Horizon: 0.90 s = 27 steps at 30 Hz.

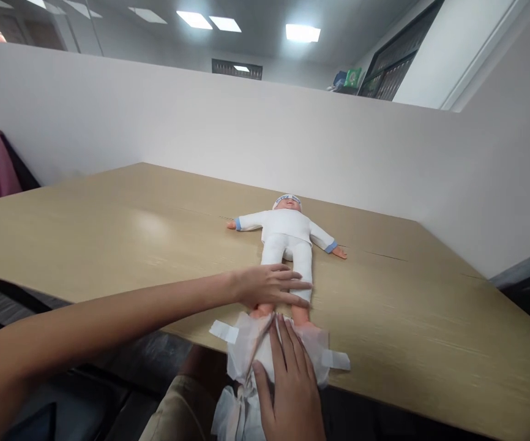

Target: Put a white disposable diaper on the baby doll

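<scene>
The doll [287, 236] lies face up on the surface [109, 233], head pointing away, feet toward the near edge. The left hand [269, 286] lies flat across its legs, fingers together; the right hand [290, 383] presses the diaper [246, 343], fingers together.

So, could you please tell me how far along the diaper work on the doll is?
Done so far: the doll lies on its back on the table, fully dressed in white. In hand: the left hand rests across its lower legs, while the right hand presses the opened diaper flat at the table edge by its feet. Left: the diaper is not yet under or around the doll, and its tabs hang loose.
</scene>
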### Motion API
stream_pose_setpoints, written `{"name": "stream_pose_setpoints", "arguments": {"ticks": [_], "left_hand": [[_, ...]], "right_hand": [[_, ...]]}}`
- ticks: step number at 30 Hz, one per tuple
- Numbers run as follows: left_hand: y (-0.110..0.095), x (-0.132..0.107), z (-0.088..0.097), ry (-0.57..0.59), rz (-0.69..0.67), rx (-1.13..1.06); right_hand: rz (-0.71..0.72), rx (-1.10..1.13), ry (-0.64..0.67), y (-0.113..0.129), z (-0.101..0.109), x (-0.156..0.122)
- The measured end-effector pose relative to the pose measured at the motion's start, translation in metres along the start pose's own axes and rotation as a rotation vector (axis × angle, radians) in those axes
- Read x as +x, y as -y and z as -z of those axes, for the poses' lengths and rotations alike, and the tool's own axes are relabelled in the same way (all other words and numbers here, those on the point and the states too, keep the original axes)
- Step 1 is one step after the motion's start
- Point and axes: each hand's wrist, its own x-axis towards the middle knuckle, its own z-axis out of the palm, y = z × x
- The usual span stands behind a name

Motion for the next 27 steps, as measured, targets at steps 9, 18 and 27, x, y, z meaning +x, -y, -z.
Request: {"name": "stream_pose_setpoints", "arguments": {"ticks": [9, 18, 27], "left_hand": [[0.012, 0.024, -0.008, -0.181, -0.157, 0.070], [0.041, 0.041, 0.060, -0.293, -0.071, -0.414], [0.071, 0.041, 0.112, -0.420, 0.065, -0.668]], "right_hand": [[0.091, -0.107, 0.036, -0.029, -0.019, -0.017], [0.199, -0.086, 0.245, -0.039, 0.011, 0.034], [0.019, -0.023, 0.424, -0.057, 0.006, 0.105]]}}
